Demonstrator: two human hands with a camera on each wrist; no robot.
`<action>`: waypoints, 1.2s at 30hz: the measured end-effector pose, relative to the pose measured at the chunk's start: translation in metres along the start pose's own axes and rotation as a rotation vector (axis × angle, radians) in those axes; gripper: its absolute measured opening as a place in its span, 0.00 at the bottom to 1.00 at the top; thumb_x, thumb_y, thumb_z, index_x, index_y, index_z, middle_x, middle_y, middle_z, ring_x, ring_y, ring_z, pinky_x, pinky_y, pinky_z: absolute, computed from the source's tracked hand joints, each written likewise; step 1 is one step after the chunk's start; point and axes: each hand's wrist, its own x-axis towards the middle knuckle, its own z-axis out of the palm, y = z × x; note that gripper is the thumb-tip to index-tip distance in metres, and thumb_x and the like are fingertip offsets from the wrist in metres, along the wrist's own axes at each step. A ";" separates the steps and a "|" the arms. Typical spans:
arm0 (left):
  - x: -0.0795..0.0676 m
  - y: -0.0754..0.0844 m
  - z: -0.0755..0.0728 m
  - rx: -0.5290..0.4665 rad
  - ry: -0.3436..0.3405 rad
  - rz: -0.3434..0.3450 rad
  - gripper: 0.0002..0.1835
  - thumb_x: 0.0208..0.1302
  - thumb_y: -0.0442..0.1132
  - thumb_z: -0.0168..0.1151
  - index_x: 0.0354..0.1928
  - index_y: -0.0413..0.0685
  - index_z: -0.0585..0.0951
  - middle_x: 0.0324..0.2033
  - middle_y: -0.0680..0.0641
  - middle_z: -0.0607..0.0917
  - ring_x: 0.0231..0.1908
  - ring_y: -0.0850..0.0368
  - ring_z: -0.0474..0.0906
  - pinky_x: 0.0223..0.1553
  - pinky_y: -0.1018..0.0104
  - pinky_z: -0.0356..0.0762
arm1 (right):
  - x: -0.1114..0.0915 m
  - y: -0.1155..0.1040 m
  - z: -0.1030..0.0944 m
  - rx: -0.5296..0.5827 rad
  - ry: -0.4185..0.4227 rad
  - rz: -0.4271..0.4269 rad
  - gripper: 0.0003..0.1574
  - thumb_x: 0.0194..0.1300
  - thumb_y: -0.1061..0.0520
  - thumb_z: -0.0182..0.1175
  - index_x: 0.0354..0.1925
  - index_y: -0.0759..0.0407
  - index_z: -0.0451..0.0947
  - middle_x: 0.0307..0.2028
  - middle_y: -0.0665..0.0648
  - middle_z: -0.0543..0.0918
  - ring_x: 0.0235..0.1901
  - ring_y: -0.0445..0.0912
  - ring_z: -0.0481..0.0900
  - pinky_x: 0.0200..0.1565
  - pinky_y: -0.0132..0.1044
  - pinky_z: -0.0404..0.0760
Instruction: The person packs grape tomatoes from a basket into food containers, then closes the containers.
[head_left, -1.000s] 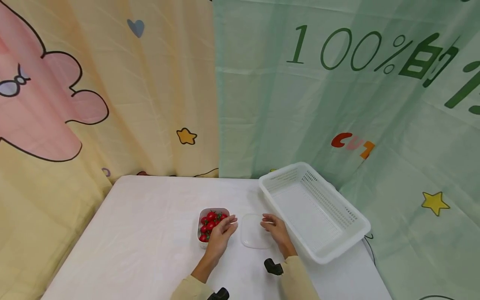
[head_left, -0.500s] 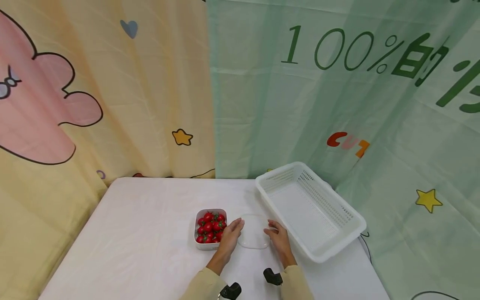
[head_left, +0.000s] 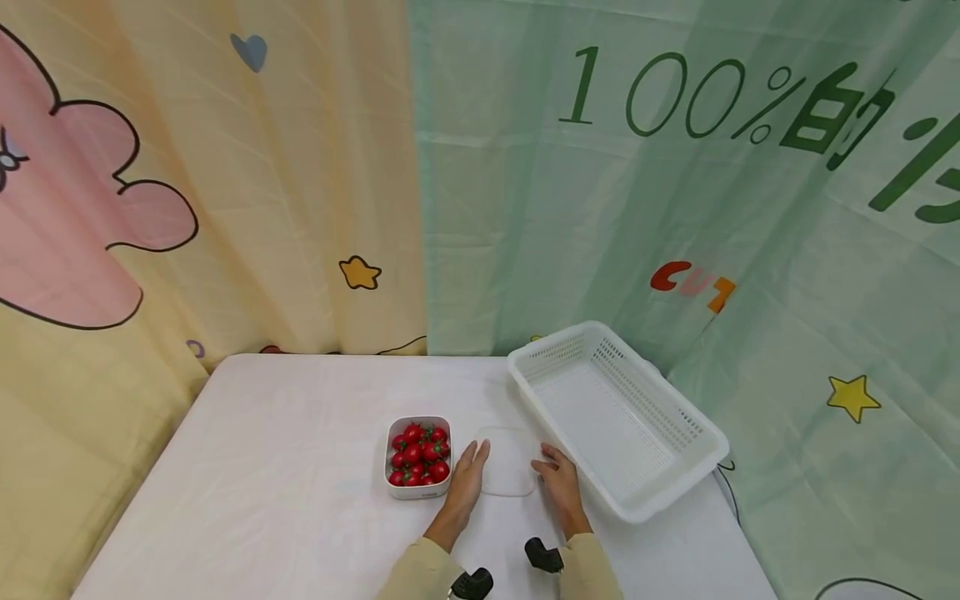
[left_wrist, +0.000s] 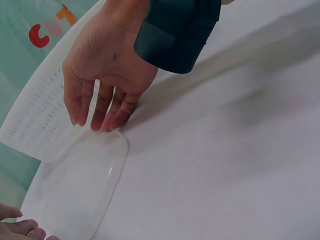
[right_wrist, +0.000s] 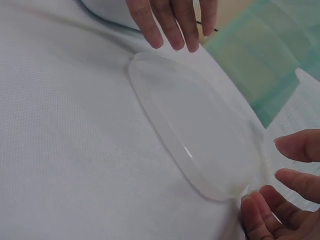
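Note:
A clear, rounded-square plastic lid (head_left: 507,462) lies on the white table between my two hands. My left hand (head_left: 466,482) stands at its left side, fingers extended, beside a white tub (head_left: 417,492) full of red cherry tomatoes (head_left: 413,452). At the lid's opposite edge is my right hand (head_left: 562,487), its fingers loosely bent. The right wrist view shows the right fingertips (right_wrist: 254,202) right at a corner of the lid (right_wrist: 195,130), with the left fingers (right_wrist: 172,25) over the far end. Neither hand is wrapped around anything.
A large white perforated basket (head_left: 615,425) stands slantwise at the table's right, close beside my right hand. The white tablecloth (head_left: 247,483) stretches to the left of the tub. Yellow and green printed curtains (head_left: 495,208) hang behind the table.
My left hand has moved right, away from over the tomato tub to the lid's left edge, so the tub shows fully. My right hand has lowered slightly at the lid's right side.

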 end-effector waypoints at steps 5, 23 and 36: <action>0.002 -0.006 0.000 -0.046 0.030 -0.013 0.44 0.71 0.60 0.45 0.69 0.24 0.55 0.68 0.26 0.56 0.69 0.30 0.49 0.69 0.38 0.47 | -0.001 -0.002 0.000 0.014 0.003 0.001 0.28 0.63 0.66 0.57 0.59 0.80 0.67 0.55 0.74 0.72 0.43 0.51 0.75 0.36 0.31 0.78; 0.003 -0.015 -0.001 -0.060 0.061 -0.044 0.40 0.72 0.56 0.46 0.65 0.21 0.60 0.65 0.24 0.61 0.67 0.30 0.54 0.69 0.40 0.51 | -0.001 -0.003 0.002 -0.085 0.017 -0.031 0.23 0.61 0.67 0.58 0.52 0.82 0.72 0.43 0.69 0.80 0.44 0.55 0.78 0.41 0.37 0.81; 0.000 -0.008 -0.001 0.011 0.019 -0.072 0.41 0.70 0.56 0.49 0.63 0.18 0.62 0.64 0.23 0.62 0.66 0.29 0.55 0.68 0.39 0.54 | -0.006 -0.002 -0.004 -0.187 0.033 -0.040 0.21 0.61 0.65 0.60 0.50 0.79 0.76 0.45 0.71 0.82 0.45 0.57 0.79 0.46 0.47 0.80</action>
